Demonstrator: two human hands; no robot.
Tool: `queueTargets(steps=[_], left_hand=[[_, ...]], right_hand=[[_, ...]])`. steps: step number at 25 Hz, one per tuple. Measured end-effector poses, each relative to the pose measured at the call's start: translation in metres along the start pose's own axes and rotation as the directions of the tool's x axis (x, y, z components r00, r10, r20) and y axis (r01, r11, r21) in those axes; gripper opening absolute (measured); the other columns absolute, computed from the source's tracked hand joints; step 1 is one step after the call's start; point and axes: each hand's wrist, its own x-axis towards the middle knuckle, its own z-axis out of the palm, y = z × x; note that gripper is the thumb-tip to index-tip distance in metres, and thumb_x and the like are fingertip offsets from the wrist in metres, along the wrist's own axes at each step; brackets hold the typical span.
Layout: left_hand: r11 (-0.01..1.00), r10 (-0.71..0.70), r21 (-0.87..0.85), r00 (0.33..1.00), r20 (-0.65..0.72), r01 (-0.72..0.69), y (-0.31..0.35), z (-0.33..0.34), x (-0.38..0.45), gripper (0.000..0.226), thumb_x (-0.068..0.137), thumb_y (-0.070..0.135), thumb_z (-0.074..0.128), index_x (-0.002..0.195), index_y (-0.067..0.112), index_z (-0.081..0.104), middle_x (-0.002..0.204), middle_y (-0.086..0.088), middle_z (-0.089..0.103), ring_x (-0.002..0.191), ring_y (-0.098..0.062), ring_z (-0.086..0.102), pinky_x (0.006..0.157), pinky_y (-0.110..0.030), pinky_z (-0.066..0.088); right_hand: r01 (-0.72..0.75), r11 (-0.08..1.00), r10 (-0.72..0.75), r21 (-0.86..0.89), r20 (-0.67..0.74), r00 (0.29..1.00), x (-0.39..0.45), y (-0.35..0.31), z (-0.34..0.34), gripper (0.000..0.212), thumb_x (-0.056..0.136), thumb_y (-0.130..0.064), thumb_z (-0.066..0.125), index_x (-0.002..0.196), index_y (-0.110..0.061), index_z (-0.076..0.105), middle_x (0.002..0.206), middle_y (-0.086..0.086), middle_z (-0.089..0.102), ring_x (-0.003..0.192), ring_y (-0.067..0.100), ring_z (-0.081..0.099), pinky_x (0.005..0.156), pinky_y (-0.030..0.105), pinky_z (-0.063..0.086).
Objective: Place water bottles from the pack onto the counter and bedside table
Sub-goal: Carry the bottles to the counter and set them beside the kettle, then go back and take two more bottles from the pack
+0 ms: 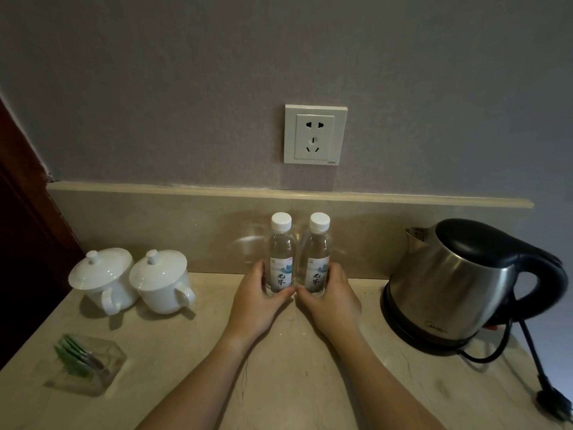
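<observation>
Two water bottles (280,252) (317,254) stand upright side by side at the back of the counter (294,352), below a wall socket (315,134). Two lidded cups (102,280) (161,282) sit to their left, a kettle (459,283) to their right, a sachet tray (85,363) front left.

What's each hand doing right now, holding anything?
Left hand: fingers curled round the left water bottle, upright on the counter.
Right hand: fingers curled round the right water bottle, also upright.
</observation>
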Motion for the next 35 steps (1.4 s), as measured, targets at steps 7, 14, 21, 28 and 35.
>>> queueTargets(steps=[7,14,21,28,35], left_hand=[[1.0,0.002,0.004,1.0,0.007,-0.002,0.001,-0.001,0.0,0.053,0.07,0.033,0.086,0.109,0.05,0.055,0.111,0.018,0.07,0.102,0.004,0.065,0.086,-0.023,0.056],[0.999,-0.035,0.018,0.999,-0.001,0.035,-0.002,0.0,0.0,0.054,0.067,0.039,0.087,0.109,0.048,0.055,0.11,0.018,0.069,0.1,0.006,0.065,0.084,-0.021,0.055],[0.992,-0.101,0.052,0.97,-0.22,0.115,0.015,-0.011,-0.022,0.059,0.072,0.046,0.08,0.12,0.022,0.055,0.111,0.009,0.057,0.105,-0.015,0.057,0.09,-0.034,0.052],[0.969,0.203,0.214,0.897,-0.392,-0.126,0.131,-0.093,-0.047,0.01,0.084,0.027,0.071,0.088,0.021,0.064,0.085,0.006,0.064,0.08,-0.013,0.06,0.069,-0.029,0.05],[0.912,0.217,0.384,0.623,-0.751,0.146,0.173,-0.247,-0.204,0.009,0.083,0.022,0.072,0.077,0.017,0.068,0.068,0.004,0.065,0.06,-0.006,0.055,0.058,-0.017,0.044]], right_hand=[[-0.006,1.0,0.006,-0.014,0.01,1.0,0.001,0.0,0.001,0.056,0.073,-0.059,0.071,0.117,-0.036,0.045,0.112,-0.013,0.066,0.093,0.007,0.061,0.075,0.031,0.055],[-0.035,0.999,0.035,-0.005,0.03,0.999,0.003,0.002,0.002,0.063,0.071,-0.06,0.073,0.122,-0.032,0.046,0.116,-0.011,0.064,0.092,0.006,0.058,0.074,0.028,0.053],[-0.043,0.977,0.051,0.208,-0.034,0.998,-0.031,-0.009,-0.025,0.072,0.079,-0.044,0.075,0.139,-0.02,0.042,0.133,-0.002,0.053,0.106,0.015,0.057,0.08,0.029,0.051],[0.336,0.885,-0.261,0.323,-0.252,0.932,-0.039,-0.119,-0.097,0.029,0.087,-0.032,0.066,0.112,-0.024,0.052,0.1,-0.007,0.058,0.08,0.008,0.056,0.069,0.03,0.048],[0.678,0.601,-0.762,0.423,0.046,0.646,-0.15,-0.263,-0.037,0.021,0.085,-0.036,0.063,0.099,-0.019,0.062,0.085,-0.006,0.063,0.073,0.016,0.058,0.066,0.032,0.044]])
